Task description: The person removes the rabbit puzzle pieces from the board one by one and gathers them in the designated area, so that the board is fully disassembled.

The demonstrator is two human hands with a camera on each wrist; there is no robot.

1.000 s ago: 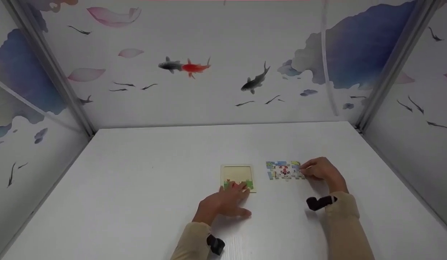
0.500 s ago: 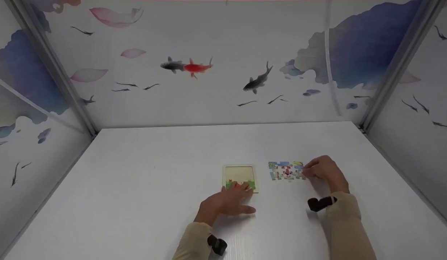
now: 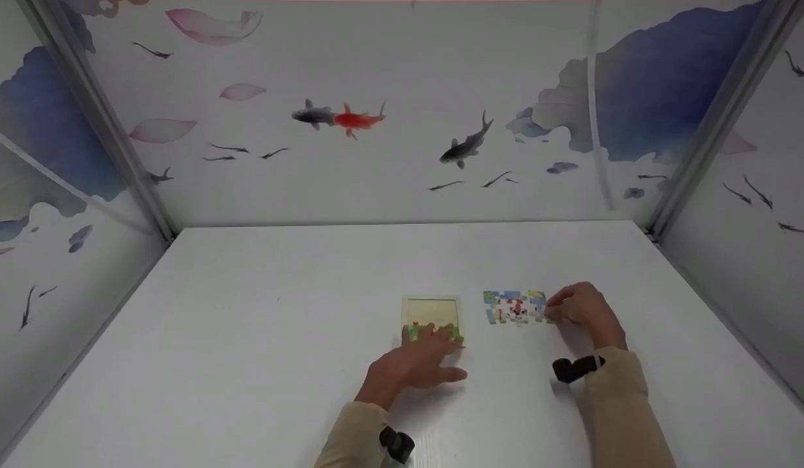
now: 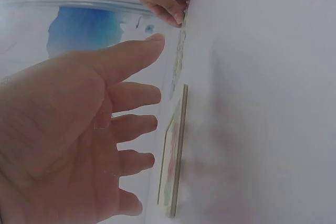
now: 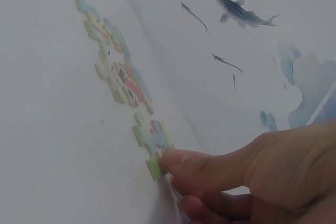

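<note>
My left hand (image 3: pixel 418 361) lies over the near end of a small wooden puzzle tray (image 3: pixel 433 309), fingers extended. The tray's bare floor shows at its far end; green and red pieces (image 3: pixel 414 331) sit at the near end, partly hidden by the fingers. In the left wrist view the fingers are straight and hold nothing, beside the tray's edge (image 4: pixel 177 150). To the right, a block of loose jigsaw pieces (image 3: pixel 515 307) carries a red, white and blue picture. My right hand (image 3: pixel 583 309) pinches a blue-green puzzle piece (image 5: pixel 153 142) at the block's right end.
Both hands work on a white tabletop (image 3: pixel 278 338). Walls printed with fish and petals (image 3: pixel 350 175) enclose it at the back and sides. Black wrist cameras (image 3: pixel 577 369) are strapped on at both sleeves.
The head view has shifted slightly. My left hand has edged a little to the right over the tray. My right hand stays at the right end of the loose pieces with small finger movement.
</note>
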